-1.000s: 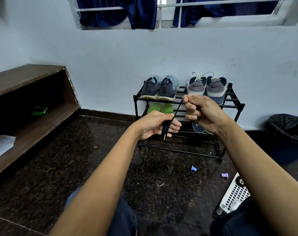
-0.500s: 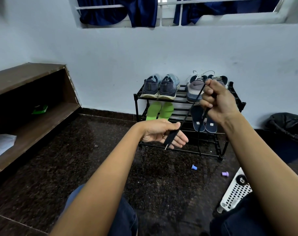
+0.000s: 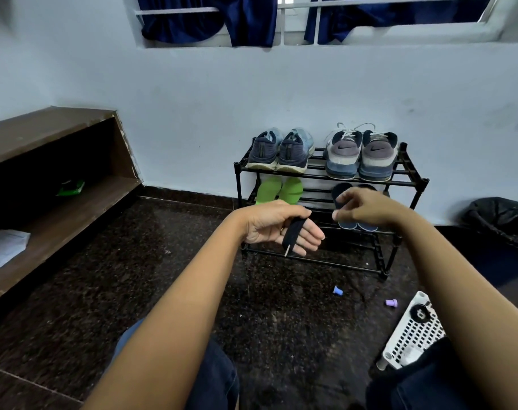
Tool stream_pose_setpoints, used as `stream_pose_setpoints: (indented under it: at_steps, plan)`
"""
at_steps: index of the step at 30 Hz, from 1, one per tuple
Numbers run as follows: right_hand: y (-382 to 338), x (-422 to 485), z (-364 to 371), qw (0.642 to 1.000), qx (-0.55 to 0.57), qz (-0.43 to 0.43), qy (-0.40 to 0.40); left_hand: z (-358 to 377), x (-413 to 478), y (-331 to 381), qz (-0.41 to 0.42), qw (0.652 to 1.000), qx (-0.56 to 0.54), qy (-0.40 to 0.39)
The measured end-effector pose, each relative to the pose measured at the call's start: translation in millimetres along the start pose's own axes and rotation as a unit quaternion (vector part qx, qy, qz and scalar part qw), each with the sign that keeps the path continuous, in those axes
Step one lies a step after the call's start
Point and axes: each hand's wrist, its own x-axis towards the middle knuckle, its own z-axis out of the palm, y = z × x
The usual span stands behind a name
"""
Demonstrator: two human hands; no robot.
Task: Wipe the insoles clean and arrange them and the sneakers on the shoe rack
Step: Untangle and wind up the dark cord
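A person sits on a dark speckled floor facing a black metal shoe rack [image 3: 238, 184] that stands against a pale wall. The left hand [image 3: 277, 224] is held palm up with its fingers nearly straight. A black shoelace [image 3: 293, 233] is wound across those fingers, the thumb presses it down, and its tip pokes out below. The right hand [image 3: 370, 208] hovers just beside it, blurred and loosely curled; whether it grips anything cannot be told.

On the rack's top tier, a pair of blue sneakers [image 3: 280, 150] sits at the left end and grey Nike sneakers [image 3: 361, 155] at the right, heels facing out. On the middle tier, green insoles [image 3: 278, 192] lean at the left end and dark blue insoles [image 3: 357, 224] at the right, partly hidden by the right hand. A white perforated basket [image 3: 411, 332] lies on the floor near the person's right knee.
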Motion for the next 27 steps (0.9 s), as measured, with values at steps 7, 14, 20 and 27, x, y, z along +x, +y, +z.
stream_pose_setpoints:
  at_steps: [7,14,20,27]
  plan:
    - [-25.0,-4.5,29.3,0.959,0.163,-0.192,-0.132,1.4,0.8,4.3,0.045,0.996,-0.061,0.039]
    - [-40.2,-10.1,47.0,0.930,0.299,-0.185,-0.111,-1.0,-3.4,7.1,0.093,0.982,-0.148,0.074]
    - [-49.6,-12.7,57.7,0.923,0.325,-0.134,-0.154,-5.6,-2.0,8.8,0.155,0.956,-0.228,0.103]
    - [-54.3,-18.6,53.8,0.919,0.252,-0.139,-0.270,-13.1,2.0,7.1,0.184,0.944,-0.222,0.162]
